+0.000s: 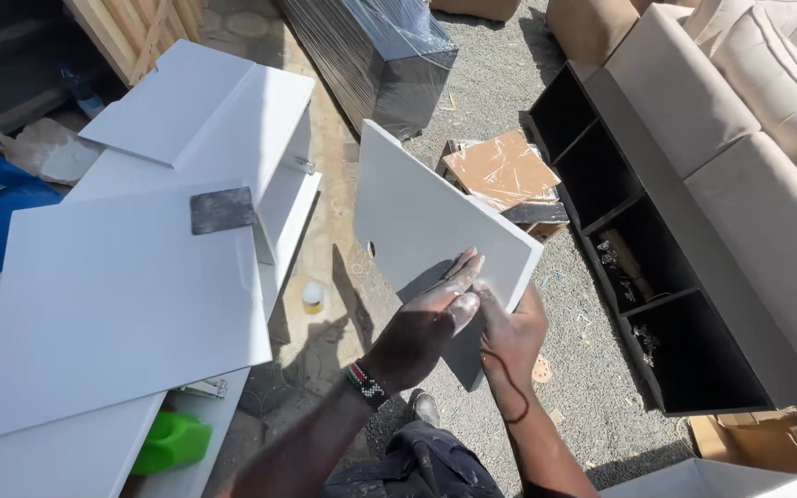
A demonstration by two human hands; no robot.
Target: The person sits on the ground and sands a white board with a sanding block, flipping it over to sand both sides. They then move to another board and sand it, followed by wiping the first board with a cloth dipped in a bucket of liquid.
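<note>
A flat white rectangular board panel [426, 226] with a small round hole near one edge is held tilted in the air above the gravel ground [583, 369], between a white cabinet [269, 138] and a black open shelf unit [657, 304]. The left hand [426, 323] lies flat on its face, fingers straight and pressed together; the right hand [512, 332] grips the lower corner from beneath, fingers curled round the edge. Held only at that one corner, the panel could tip or slip and chip on the gravel. A black block wrapped in clear plastic film [380, 51] stands beyond the panel, brown cardboard pieces [502, 169] lie behind it, and a dark grey sanding pad [221, 210] rests on a white sheet [122, 304]
</note>
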